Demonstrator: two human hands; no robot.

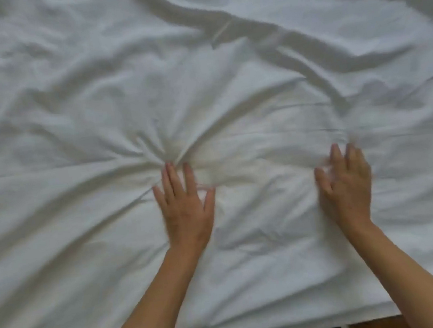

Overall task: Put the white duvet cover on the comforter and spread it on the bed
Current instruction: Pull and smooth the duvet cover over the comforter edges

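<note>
Head view, looking down: the white duvet cover (228, 87) fills nearly the whole picture and lies spread over the bed, its near edge running along 6 o'clock, where a thin dark strip shows below it. The comforter cannot be seen as a separate thing; the padded look suggests it is already inside, but this is a judgement only. The surface is not flat. A heavy ridge of folds runs from 12 o'clock down toward 3 o'clock, and a star of tight creases gathers just beyond the left fingertips, near the centre.

Step in hand, as judged: smoothing the covered comforter flat. To do it well, the palms should stay flat with even pressure and sweep outward from the centre toward 9 and 3 o'clock, so the slack travels to the edges and does not bunch ahead of the fingers as it does now at the left. The large ridge at upper right wants a tug at the far edge or corner, not pressing. The near edge should be kept square to the bed.

Left hand (185, 210): open, palm down on the cover, fingers straight and slightly spread, pointing to 12 o'clock; forearm enters from 7 o'clock.

Right hand (348, 192): open, palm down on the cover, fingers extended to 12 o'clock and blurred; forearm enters from 5 o'clock. Neither hand holds any cloth.
</note>
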